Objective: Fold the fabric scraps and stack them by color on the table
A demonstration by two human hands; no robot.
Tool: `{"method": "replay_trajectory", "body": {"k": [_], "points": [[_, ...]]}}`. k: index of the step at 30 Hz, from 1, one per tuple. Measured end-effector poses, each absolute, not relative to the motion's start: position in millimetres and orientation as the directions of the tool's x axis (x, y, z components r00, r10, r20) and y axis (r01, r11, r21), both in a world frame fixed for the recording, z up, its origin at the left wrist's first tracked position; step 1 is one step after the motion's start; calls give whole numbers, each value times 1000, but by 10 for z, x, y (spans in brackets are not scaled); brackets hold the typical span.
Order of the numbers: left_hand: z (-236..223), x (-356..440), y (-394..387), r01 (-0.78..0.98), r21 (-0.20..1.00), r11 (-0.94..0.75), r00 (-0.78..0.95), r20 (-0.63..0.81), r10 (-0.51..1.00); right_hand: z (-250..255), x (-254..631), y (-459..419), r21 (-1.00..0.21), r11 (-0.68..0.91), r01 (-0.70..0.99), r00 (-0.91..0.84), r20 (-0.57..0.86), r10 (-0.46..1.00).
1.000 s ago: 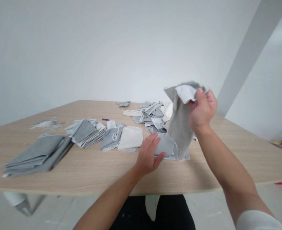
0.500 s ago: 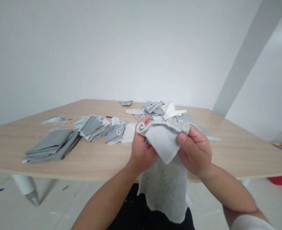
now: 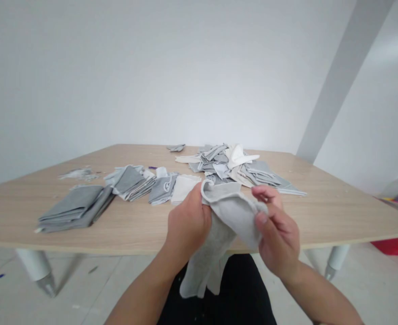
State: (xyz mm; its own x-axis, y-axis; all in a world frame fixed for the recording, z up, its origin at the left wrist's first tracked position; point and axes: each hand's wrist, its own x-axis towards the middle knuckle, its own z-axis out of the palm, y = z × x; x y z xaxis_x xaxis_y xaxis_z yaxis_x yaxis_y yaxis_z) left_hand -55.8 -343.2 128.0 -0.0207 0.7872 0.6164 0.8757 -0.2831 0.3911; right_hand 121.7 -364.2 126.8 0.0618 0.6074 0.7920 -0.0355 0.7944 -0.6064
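1. The cloth (image 3: 234, 214) is up in our hands, on our side of the heap (image 3: 215, 155). It is light grey, and we count one.
2. The cloth is to the right of our left hand (image 3: 187, 223) and to the left of our right hand (image 3: 282, 239). Its top edge goes across from hand to hand. Its long part hangs down at a slant, with the low end toward our left. That part is nearer our left hand.
3. Our left hand is closed on the cloth's left edge. Our right hand pinches its right side with the thumb and some fingers, and one finger sticks up off it.
4. Left of the heap and nearer us, we count three small piles: the white pile (image 3: 184, 186), the ring pile (image 3: 161, 189) and the mixed pile (image 3: 129, 181).
5. Farther left of the heap is one big grey stack (image 3: 73, 203), with one patch of fluff (image 3: 79, 174) behind it.
6. Touching the heap's right side are flat grey bits (image 3: 263, 171). They overlap, so we cannot count them.
7. Left of the heap, toward the wall (image 3: 199, 72), is one small bunch (image 3: 176, 148). One purple pen (image 3: 152, 168) is also left of the heap.
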Motion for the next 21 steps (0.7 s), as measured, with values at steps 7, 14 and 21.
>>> {"method": "replay_trajectory", "body": {"k": [7, 14, 21], "points": [[1280, -593, -3449, 705, 611, -359, -34, 535, 844, 891, 1186, -3695, -714, 623, -320, -275, 699, 660], [1260, -507, -3510, 425, 718, -551, 186, 527, 829, 1012, 1153, -3426, -763, 632, -136, -357, 633, 687], [1235, -589, -3430, 416, 751, -513, 36, 550, 835, 961, 1256, -3334, -879, 475, 28, -105, 470, 876]]}}
